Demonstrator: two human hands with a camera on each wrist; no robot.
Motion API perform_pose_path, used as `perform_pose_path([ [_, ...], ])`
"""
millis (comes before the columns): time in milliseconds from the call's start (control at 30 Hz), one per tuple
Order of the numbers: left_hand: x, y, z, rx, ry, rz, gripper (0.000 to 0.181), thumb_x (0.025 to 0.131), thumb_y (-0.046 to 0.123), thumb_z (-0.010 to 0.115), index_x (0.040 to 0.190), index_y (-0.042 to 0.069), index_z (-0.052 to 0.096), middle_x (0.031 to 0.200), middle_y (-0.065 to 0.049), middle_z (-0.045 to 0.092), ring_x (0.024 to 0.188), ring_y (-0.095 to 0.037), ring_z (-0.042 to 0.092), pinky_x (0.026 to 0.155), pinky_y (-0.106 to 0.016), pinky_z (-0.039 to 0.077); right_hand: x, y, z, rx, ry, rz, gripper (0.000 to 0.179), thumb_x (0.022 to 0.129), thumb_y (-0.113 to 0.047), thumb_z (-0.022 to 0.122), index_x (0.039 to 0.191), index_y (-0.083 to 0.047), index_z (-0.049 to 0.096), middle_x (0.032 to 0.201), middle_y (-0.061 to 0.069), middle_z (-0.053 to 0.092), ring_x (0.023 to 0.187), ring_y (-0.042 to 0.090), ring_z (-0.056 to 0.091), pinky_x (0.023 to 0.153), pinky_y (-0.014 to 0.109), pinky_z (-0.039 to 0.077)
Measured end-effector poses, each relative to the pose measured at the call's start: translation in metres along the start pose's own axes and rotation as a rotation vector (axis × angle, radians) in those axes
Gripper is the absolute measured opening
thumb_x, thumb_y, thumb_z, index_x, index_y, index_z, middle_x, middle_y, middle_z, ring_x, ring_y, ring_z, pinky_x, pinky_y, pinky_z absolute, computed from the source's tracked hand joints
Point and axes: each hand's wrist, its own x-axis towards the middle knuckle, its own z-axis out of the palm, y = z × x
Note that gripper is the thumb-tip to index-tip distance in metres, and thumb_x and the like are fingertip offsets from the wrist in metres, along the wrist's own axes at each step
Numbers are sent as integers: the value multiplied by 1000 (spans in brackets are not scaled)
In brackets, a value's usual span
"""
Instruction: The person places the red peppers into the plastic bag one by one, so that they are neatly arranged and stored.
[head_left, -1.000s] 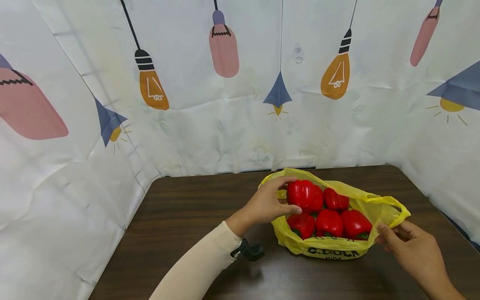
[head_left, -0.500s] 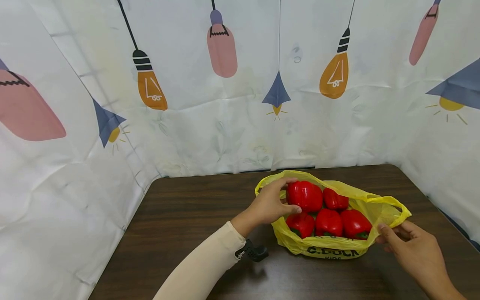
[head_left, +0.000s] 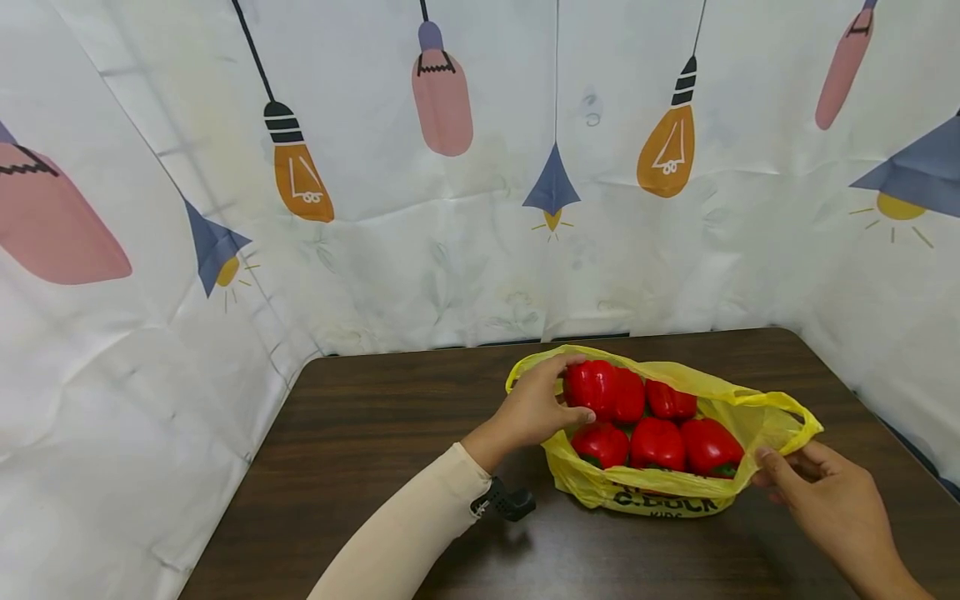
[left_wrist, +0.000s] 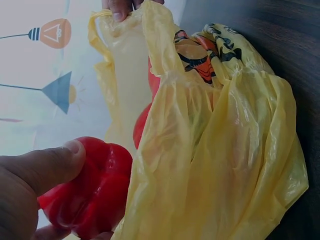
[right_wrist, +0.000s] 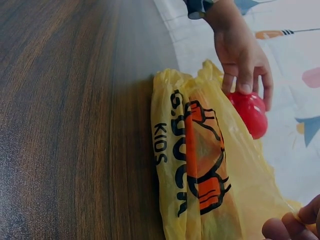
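At the left end of an open yellow plastic bag (head_left: 637,487), my left hand (head_left: 531,407) grips a shiny red bell pepper (left_wrist: 97,190), thumb on one side and fingers round the other. That pepper is at the bag's mouth, partly above the rim in the left wrist view. Several more red bell peppers (head_left: 658,443) lie inside the bag. On the right, my right hand (head_left: 828,492) pinches the bag's edge near its handle loop between thumb and fingers. Black lettering and an orange print (right_wrist: 207,192) mark the bag's front.
The bag stands on a dark brown wooden table (head_left: 375,425), toward its right side. A white curtain (head_left: 450,267) printed with lamps hangs behind and along both sides. A black wrist device (head_left: 504,502) sits on my left wrist, below a cream sleeve (head_left: 408,525).
My left hand has shifted slightly left with the red bell pepper, which now stands a little apart from the pepper beside it. The right hand has kept its hold on the bag.
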Motion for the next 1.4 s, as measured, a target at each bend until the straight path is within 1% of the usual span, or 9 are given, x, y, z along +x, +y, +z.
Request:
perform_pose_path([
  [267,-1,3,-2,262,27,73,69,85,22,86,145,10,55,151,-4,49,140,-21,43,109,-36,45,1,0,0,-2,-11,15,56,101,-56,57,109,-3,72,84,3,76,66,14,69,52,31,53],
  [433,-4,9,-4,256,31,99,68,85,21,86,145,12,55,147,-2,53,135,-20,48,102,-29,50,1,1,0,-3,-17,2,55,101,-55,57,109,-3,72,84,4,76,67,14,69,53,31,53],
  [633,-10,14,-8,133,23,104,65,87,14,84,145,11,54,144,-5,53,127,-29,56,89,-22,56,0,1,0,-3,-16,4,55,101,-56,57,108,-3,73,84,3,76,67,15,70,52,31,53],
  [733,-11,16,-11,126,32,113,63,88,13,83,144,12,54,141,-5,55,127,-28,57,89,-22,55,0,0,1,1,-13,5,55,101,-55,57,108,-3,72,83,4,76,66,16,70,52,30,53],
  [900,-8,16,-11,192,13,127,61,89,15,82,143,9,55,141,-5,56,128,-27,55,91,-23,55,1,-1,2,-6,-10,-8,54,101,-55,57,108,-3,73,83,3,76,66,15,69,52,31,52],
  [1033,-3,14,-5,288,-17,146,58,91,20,81,143,9,57,143,-2,56,132,-21,51,100,-26,50,1,-1,1,-8,-13,-6,55,101,-55,57,109,-3,73,84,3,76,66,15,69,52,31,52],
  [1100,-1,13,-3,301,-35,148,56,92,19,79,143,7,57,143,-3,57,134,-20,50,104,-27,46,1,-1,1,-7,-14,-2,55,101,-55,57,110,-3,72,84,4,77,66,15,69,52,31,52],
  [1333,5,9,3,336,-84,88,54,95,19,76,144,8,56,143,-7,57,129,-22,54,98,-24,49,1,0,0,-9,-20,1,56,101,-56,57,109,-3,73,84,4,77,66,15,70,52,31,53],
  [1400,7,8,5,345,-87,67,54,95,21,75,144,9,55,143,-6,57,130,-21,54,100,-25,48,1,0,0,-11,-21,0,56,101,-56,57,108,-3,73,84,4,77,67,15,70,52,31,53],
])
